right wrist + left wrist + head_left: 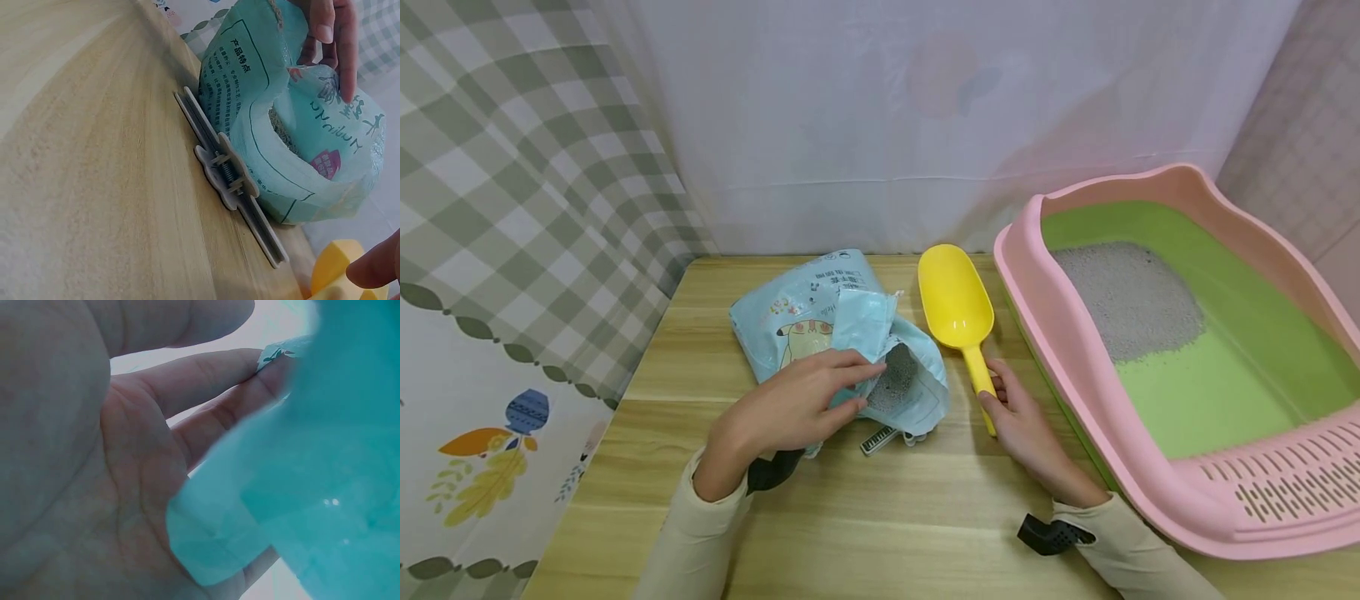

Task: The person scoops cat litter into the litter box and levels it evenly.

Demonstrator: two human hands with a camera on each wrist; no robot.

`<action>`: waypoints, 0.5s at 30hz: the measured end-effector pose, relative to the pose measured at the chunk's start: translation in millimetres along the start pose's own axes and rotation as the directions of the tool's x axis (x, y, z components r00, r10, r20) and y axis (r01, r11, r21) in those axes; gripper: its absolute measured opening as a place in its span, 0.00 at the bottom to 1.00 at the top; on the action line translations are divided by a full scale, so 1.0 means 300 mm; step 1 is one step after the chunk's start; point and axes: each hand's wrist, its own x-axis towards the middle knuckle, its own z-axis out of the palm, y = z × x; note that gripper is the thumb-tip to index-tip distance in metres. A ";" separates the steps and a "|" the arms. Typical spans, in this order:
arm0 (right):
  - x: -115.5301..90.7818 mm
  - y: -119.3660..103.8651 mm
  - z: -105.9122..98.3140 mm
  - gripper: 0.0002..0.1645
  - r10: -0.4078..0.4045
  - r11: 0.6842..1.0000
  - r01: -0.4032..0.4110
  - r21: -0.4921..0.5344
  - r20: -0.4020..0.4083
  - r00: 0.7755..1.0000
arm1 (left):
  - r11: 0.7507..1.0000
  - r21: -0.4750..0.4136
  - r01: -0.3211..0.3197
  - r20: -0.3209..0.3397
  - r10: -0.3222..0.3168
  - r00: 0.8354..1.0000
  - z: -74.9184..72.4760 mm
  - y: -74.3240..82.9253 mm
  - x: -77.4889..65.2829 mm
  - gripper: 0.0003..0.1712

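Observation:
A light blue bag of cat litter [797, 296] lies on the table, its mouth open toward the right and grey granules [897, 382] visible inside. My left hand [793, 404] is over the bag's mouth, touching the film with fairly straight fingers; in the left wrist view, blue film [319, 487] hides part of the palm and fingertips. With my right hand [1026, 429] I grip the handle of a yellow scoop [955, 300], which lies right of the bag, its bowl pointing away. A sealing clip [228, 172] lies on the table against the bag's near side.
At the right stands a litter box with a pink rim [1067, 333] and green base, grey litter [1123, 292] heaped at its left inside. A slotted ledge [1292, 483] forms its near side. Curtain cloth [850, 125] hangs behind the wooden table [880, 542], and checked fabric [527, 150] at the left.

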 end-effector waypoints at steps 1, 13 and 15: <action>0.001 0.002 0.001 0.35 0.001 1.000 -0.001 -0.003 0.002 1.000 | 1.000 0.000 0.001 0.000 -0.001 1.000 -0.001 0.001 0.000 0.27; 0.010 0.005 -0.014 0.38 0.019 1.000 -0.019 -0.004 0.016 1.000 | 1.000 -0.012 0.019 0.016 -0.019 1.000 -0.004 0.001 0.003 0.27; 0.012 0.007 -0.015 0.38 0.015 1.000 -0.015 -0.006 0.019 1.000 | 1.000 -0.016 0.019 0.017 -0.018 1.000 -0.004 0.000 0.002 0.27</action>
